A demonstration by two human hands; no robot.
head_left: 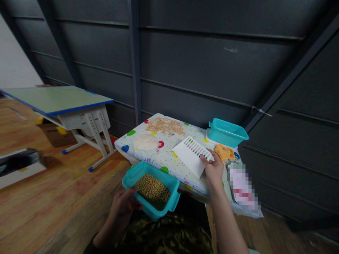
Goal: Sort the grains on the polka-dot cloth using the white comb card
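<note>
so, l hand (125, 201) grips bean tub (155, 213), r hand (215, 170) slotted board (188, 158); cloth (224, 152), 2nd tub (227, 137) nearby

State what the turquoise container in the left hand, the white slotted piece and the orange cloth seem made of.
Turquoise container: probably smooth plastic, judging by its even colour and moulded rim.
White slotted piece: likely matt plastic, flat with regular slots; card is possible.
Orange cloth: apparently soft, matt fabric, from its crumpled folds.
</note>
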